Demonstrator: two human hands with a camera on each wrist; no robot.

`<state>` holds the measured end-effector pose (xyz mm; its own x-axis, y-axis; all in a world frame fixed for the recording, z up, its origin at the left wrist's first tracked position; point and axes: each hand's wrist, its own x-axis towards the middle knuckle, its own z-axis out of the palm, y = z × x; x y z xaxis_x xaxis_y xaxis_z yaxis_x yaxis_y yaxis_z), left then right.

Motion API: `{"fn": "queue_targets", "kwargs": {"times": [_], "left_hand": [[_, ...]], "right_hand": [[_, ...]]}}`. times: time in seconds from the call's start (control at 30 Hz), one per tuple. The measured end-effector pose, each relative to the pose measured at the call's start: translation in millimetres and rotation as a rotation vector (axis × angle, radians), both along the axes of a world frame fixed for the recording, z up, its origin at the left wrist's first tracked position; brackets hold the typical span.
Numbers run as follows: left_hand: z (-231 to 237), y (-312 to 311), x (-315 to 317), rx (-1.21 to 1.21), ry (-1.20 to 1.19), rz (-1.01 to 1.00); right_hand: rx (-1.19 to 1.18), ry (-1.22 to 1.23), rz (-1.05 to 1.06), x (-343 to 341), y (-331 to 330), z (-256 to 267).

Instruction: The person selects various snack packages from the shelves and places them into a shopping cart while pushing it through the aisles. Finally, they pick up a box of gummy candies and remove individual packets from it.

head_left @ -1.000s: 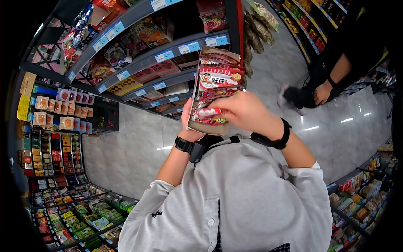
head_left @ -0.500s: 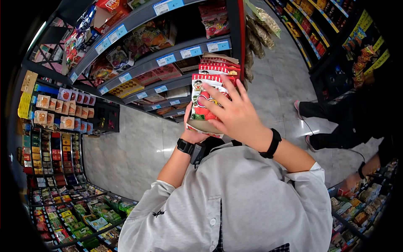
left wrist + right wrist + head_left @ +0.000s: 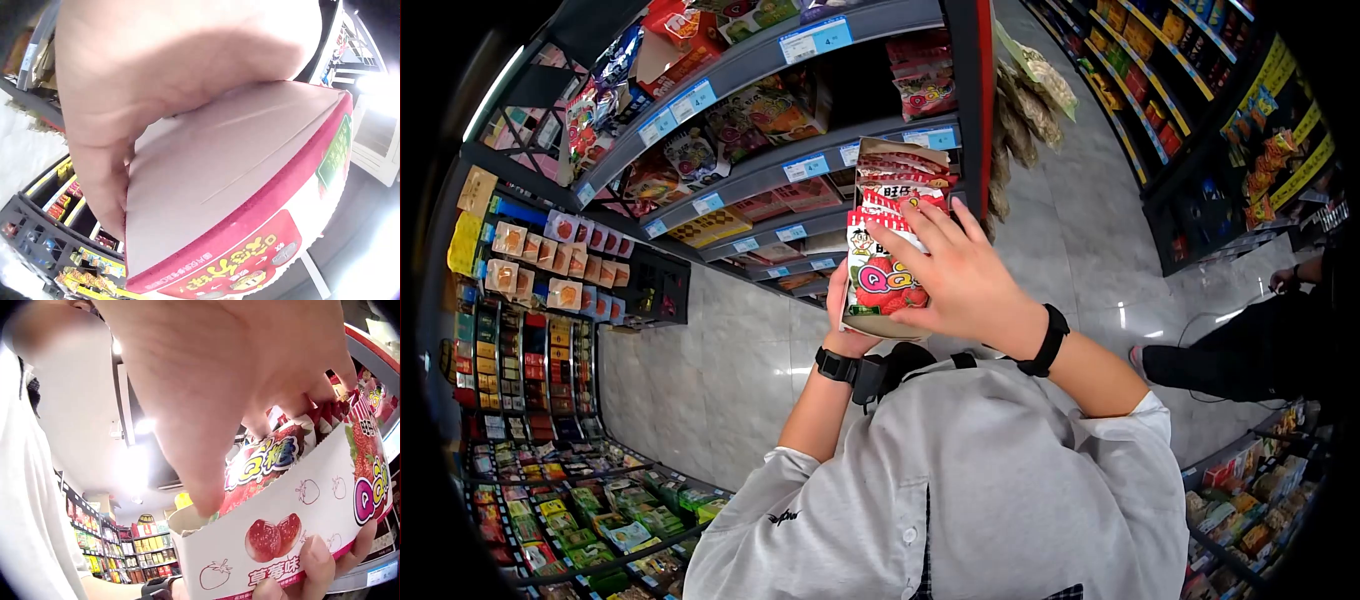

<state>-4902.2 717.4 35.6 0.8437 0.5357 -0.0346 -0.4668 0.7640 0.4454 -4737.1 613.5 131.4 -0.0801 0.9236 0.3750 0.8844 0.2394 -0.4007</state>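
Observation:
An open cardboard box (image 3: pixel 269 544) with strawberry drawings holds several red and white candy packets (image 3: pixel 885 270). My left hand (image 3: pixel 847 318) grips it from below and the side; its fingers curl round the box's plain underside (image 3: pixel 219 169) in the left wrist view. Over the packets my right hand (image 3: pixel 965 275) lies spread, fingers extended, touching the front packet and those behind it. In the right wrist view the right thumb reaches down at the box's near end, beside a packet (image 3: pixel 265 459).
A shelf unit (image 3: pixel 785 165) with snacks and price tags stands just beyond the box. Bags of brown goods (image 3: pixel 1025 115) hang at its end. Packaged goods (image 3: pixel 615 520) fill racks at lower left. Another person's leg (image 3: pixel 1210 368) is at right, on the grey floor (image 3: pixel 710 390).
My right hand has gone from pinching a packet to lying spread over the packets. The front packet now stands face-up in view. The other person has moved along the right side.

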Motion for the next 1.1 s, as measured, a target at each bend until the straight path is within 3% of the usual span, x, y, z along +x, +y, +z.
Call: {"fn": "queue_targets", "kwargs": {"times": [0.13,0.17,0.2,0.27,0.4,0.53,0.67,0.73,0.87,0.93,1.07,1.1], "left_hand": [[-9.6,3.8,-5.7,-0.105,-0.053,-0.066],[-13.9,5.2,-7.1,-0.178,0.128,0.005],[-17.9,5.9,-8.2,-0.175,0.126,0.007],[-17.2,2.6,-6.5,-0.042,0.173,-0.002],[-18.7,13.2,-4.2,-0.121,0.092,-0.114],[-20.9,19.3,-4.3,-0.152,0.148,-0.033],[-4.9,19.1,-5.6,-0.078,0.055,0.016],[-5.9,27.1,-6.6,-0.06,0.047,0.048],[6.1,52.4,-0.5,-0.217,-0.369,-0.027],[12.1,71.5,4.8,-0.161,-0.328,-0.036],[19.5,90.6,17.1,-0.108,-0.335,-0.121],[24.9,88.3,20.8,-0.108,-0.226,-0.062]], "right_hand": [[0.211,-0.136,-0.089,3.8,16.0,3.5],[0.239,-0.132,-0.139,5.9,22.6,4.9],[0.266,-0.129,-0.191,8.6,28.7,5.3],[0.264,-0.105,-0.186,14.6,40.4,0.6],[0.208,-0.043,-0.108,18.6,54.6,-2.2],[0.193,-0.032,-0.073,18.6,62.8,0.1],[0.197,-0.066,-0.086,13.7,72.9,10.1],[0.316,-0.092,-0.103,8.8,74.0,19.9],[0.326,0.005,0.062,-4.4,51.8,37.3],[0.354,0.024,0.129,-11.0,48.8,24.7],[0.477,0.006,-0.042,2.4,77.4,20.5],[0.516,0.015,-0.092,5.9,87.0,20.9]]}}
